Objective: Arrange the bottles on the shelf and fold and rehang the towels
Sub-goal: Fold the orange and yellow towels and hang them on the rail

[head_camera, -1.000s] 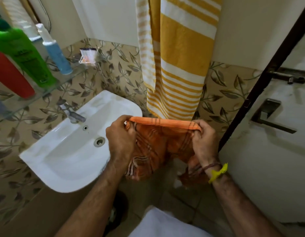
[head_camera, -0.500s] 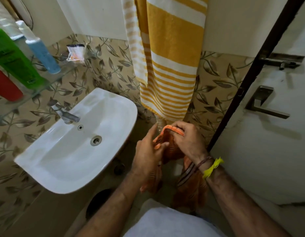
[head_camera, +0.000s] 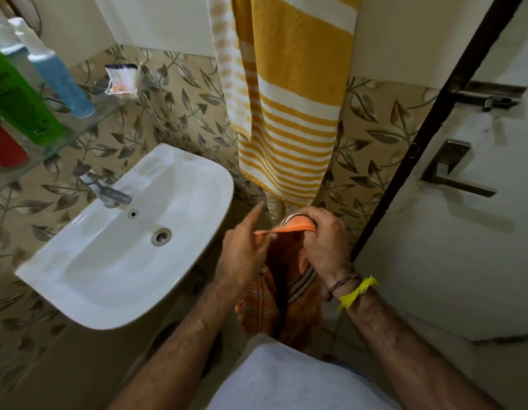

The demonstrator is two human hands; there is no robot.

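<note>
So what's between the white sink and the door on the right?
In the head view, between the sink and the door are both hands, left hand and right hand, holding an orange towel; behind them hangs a yellow striped towel.
</note>
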